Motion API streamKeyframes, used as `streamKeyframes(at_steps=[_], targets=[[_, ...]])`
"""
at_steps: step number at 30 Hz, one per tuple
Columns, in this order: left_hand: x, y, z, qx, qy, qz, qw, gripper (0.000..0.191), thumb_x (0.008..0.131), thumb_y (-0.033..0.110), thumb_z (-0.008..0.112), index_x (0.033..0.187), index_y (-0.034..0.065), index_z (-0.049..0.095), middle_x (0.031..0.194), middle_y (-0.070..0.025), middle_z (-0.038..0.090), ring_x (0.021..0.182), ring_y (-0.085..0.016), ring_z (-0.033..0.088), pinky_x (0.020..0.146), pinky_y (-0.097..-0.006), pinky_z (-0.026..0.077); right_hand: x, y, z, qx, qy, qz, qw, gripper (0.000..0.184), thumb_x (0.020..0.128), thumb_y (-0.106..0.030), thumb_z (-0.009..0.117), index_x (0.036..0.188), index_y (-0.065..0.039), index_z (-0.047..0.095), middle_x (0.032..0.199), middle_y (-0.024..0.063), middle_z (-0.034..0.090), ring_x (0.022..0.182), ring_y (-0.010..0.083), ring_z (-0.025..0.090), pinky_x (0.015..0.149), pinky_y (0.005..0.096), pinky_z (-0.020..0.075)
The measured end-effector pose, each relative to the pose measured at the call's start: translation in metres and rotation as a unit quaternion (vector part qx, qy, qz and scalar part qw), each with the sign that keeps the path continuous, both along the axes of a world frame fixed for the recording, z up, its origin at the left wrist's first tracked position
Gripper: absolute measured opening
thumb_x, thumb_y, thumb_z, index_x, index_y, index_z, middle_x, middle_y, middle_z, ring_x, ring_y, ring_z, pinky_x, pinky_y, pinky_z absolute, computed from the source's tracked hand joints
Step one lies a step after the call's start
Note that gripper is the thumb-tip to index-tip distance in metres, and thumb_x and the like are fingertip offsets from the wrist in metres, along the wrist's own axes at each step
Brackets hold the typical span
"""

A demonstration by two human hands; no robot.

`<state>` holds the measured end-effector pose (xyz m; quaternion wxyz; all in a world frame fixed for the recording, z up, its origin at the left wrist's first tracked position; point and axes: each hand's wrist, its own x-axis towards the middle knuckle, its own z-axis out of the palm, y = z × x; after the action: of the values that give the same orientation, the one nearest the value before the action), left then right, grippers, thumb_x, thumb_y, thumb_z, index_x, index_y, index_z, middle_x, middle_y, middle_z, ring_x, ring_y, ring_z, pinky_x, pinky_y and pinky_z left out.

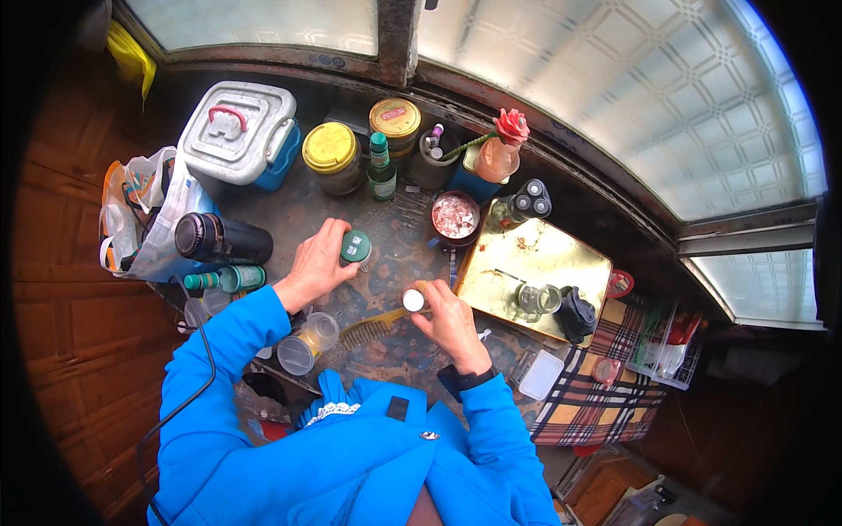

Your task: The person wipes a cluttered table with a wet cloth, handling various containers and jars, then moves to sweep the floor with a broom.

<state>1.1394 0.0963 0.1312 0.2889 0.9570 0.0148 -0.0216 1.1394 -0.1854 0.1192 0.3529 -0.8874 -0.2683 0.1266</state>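
Observation:
My left hand (314,264) has its thumb and fingers around a small round container with a green lid (356,245), which bears writing. In my right hand (452,323) is a small bottle with a white cap (413,300); most of its body is hidden by the fingers. A yellow comb (370,330) lies on the patterned tabletop (388,276), one end close under my right hand. Two clear plastic cups with lids (309,343) are below my left wrist. To the left, a green-capped bottle (242,279) lies on its side beside a black flask (223,238).
Along the back stand a white-lidded storage box (237,131), a yellow-lidded jar (330,148), a green bottle (381,167) and a dark mug (455,217). At right lies a gold-coloured tin tray (526,263) bearing a glass jar (539,299). A filled plastic bag (158,223) sits far left.

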Motion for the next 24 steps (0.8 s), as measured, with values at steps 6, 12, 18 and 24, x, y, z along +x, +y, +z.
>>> streamKeyframes(at_steps=[6, 12, 18, 24], targets=[[-0.008, 0.012, -0.017, 0.052, 0.117, -0.068, 0.990, 0.064, 0.074, 0.015, 0.084, 0.125, 0.0045, 0.047, 0.119, -0.0196, 0.057, 0.106, -0.044, 0.064, 0.083, -0.0526, 0.056, 0.010, -0.016, 0.021, -0.045, 0.004, 0.037, 0.998, 0.056, 0.079, -0.004, 0.079, 0.130, -0.010, 0.058, 0.110, 0.0135, 0.064, 0.095, 0.0350, 0.070, 0.080, 0.0443, 0.0574], [-0.013, 0.008, -0.007, 0.096, 0.170, -0.120, 0.973, 0.069, 0.075, 0.014, 0.086, 0.130, 0.0039, 0.045, 0.120, -0.0200, 0.056, 0.106, -0.043, 0.065, 0.083, -0.0529, 0.057, 0.062, -0.001, 0.028, -0.099, -0.184, -0.084, 0.974, 0.047, 0.079, -0.004, 0.076, 0.123, -0.009, 0.061, 0.105, 0.0112, 0.063, 0.097, 0.0320, 0.065, 0.077, 0.0440, 0.0573], [-0.004, 0.004, 0.034, 0.111, 0.128, -0.114, 0.979, 0.056, 0.079, 0.019, 0.083, 0.125, 0.0074, 0.054, 0.120, -0.0154, 0.057, 0.105, -0.041, 0.065, 0.082, -0.0517, 0.056, 0.088, 0.004, -0.013, -0.127, -0.255, -0.080, 0.955, 0.022, 0.081, -0.012, 0.077, 0.100, -0.011, 0.066, 0.096, 0.0067, 0.064, 0.094, 0.0282, 0.063, 0.072, 0.0420, 0.0547], [0.026, 0.002, 0.020, -0.004, 0.037, -0.154, 0.987, 0.039, 0.086, 0.024, 0.077, 0.116, 0.0054, 0.060, 0.108, -0.0152, 0.063, 0.097, -0.037, 0.067, 0.081, -0.0483, 0.056, 0.056, -0.018, 0.020, 0.037, -0.227, -0.132, 0.964, 0.017, 0.081, -0.004, 0.078, 0.093, -0.004, 0.066, 0.085, 0.0118, 0.062, 0.078, 0.0311, 0.062, 0.068, 0.0413, 0.0502]])
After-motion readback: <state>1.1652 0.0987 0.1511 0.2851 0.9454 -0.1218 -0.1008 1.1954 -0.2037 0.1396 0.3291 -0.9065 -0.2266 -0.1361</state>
